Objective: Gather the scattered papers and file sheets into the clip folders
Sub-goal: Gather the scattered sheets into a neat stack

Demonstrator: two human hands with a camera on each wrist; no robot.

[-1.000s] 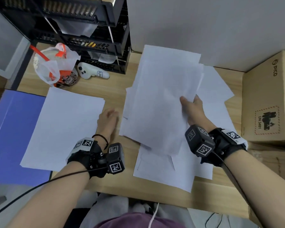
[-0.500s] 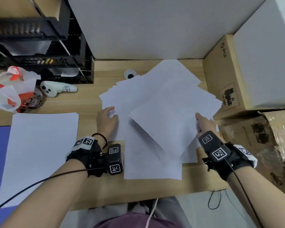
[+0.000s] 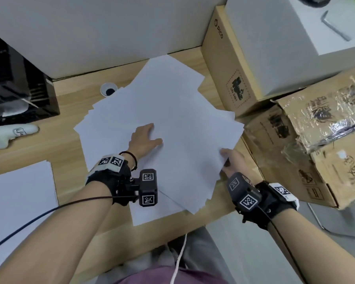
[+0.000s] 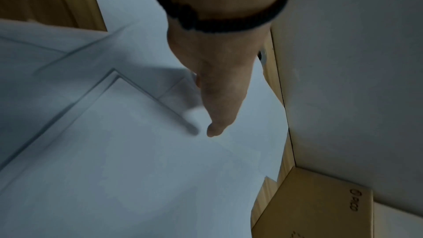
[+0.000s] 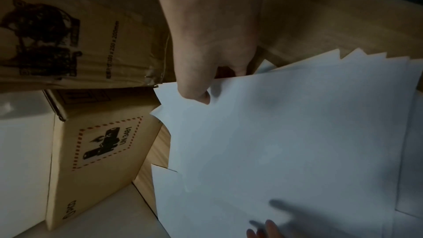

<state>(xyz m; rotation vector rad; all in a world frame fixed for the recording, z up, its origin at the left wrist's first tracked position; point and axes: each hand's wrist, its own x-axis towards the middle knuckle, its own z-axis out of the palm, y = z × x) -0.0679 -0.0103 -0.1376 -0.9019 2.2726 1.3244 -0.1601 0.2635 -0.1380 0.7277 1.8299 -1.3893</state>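
Note:
A loose pile of white paper sheets (image 3: 172, 111) lies fanned out on the wooden desk (image 3: 55, 144). My left hand (image 3: 145, 138) rests flat on the pile, fingers straight, pressing it down; the left wrist view shows a straight finger (image 4: 219, 111) on the paper (image 4: 137, 169). My right hand (image 3: 229, 160) pinches the right edge of several sheets, thumb on top and fingers underneath, as the right wrist view shows at the sheet edge (image 5: 196, 91). A second white stack (image 3: 19, 197) lies at the left. No clip folder is in view.
Cardboard boxes (image 3: 232, 64) (image 3: 316, 140) stand close on the right, touching the paper pile's edge. A white box (image 3: 295, 37) sits on top. A black desk organiser (image 3: 12, 89) and a white controller (image 3: 10, 134) are at the left. A cable grommet (image 3: 109, 89) is behind the pile.
My left hand moved right from the pile's left edge onto the sheets. My right hand kept its hold on the sheets' right edge. The head view swung right.

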